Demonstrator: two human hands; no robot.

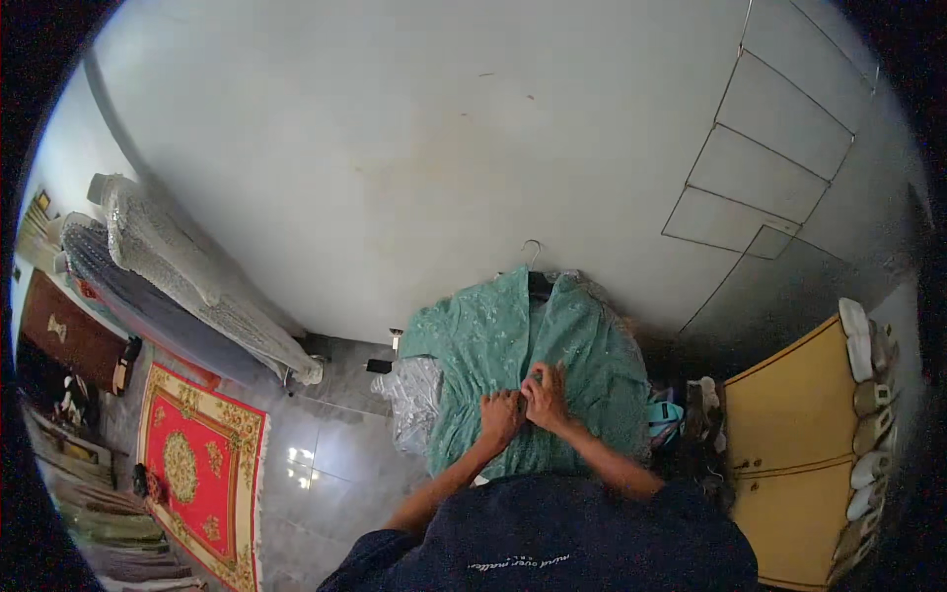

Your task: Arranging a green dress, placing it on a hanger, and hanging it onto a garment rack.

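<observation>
A green garment with embroidered or sequinned motifs point(473, 333) hangs before me, its front edges running down the middle. A metal hook point(533, 250) and a dark hanger part point(540, 287) show at its neck. My left hand point(502, 419) grips the cloth at the front edge, fingers curled. Close beside it and slightly higher, my right hand point(546, 399) pinches the same edge. Whatever lies between the fingertips is too small to make out. A shiny silver garment point(416, 399) shows beside and below the green sleeve on the left.
A pale wall point(370, 148) with a wire grid rack point(762, 155) rises ahead. To the right stands a yellow cabinet point(788, 414) with several rolled items on top. Left are sequinned gowns point(170, 251) and a red patterned rug point(200, 473) on grey floor tiles point(318, 481).
</observation>
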